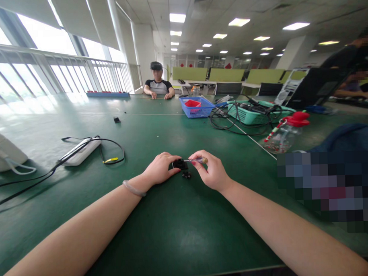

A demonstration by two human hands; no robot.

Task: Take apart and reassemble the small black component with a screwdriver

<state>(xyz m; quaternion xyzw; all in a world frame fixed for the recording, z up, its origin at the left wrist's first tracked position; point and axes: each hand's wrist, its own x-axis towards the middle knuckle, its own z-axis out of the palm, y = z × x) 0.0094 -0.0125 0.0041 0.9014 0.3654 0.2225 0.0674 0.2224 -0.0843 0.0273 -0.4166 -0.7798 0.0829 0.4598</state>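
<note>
Between thumb and fingers, my left hand [161, 167] grips a small black part [181, 164] on the green table [187, 234]. A screwdriver [199, 160] is pinched in my right hand [212, 171]; its thin metal shaft points left and its tip meets the black part. Just below them lies a little cluster of small black pieces [186, 175], too small to name. The exact contact at the screwdriver's tip is hard to make out.
Left is a white power bank-like box [82, 153] with black cables. Farther off stand a blue basket [197, 108] and a green basket [246, 115] with tangled cables. A red-capped bottle [285, 136] stands right. A person [158, 84] sits across the table.
</note>
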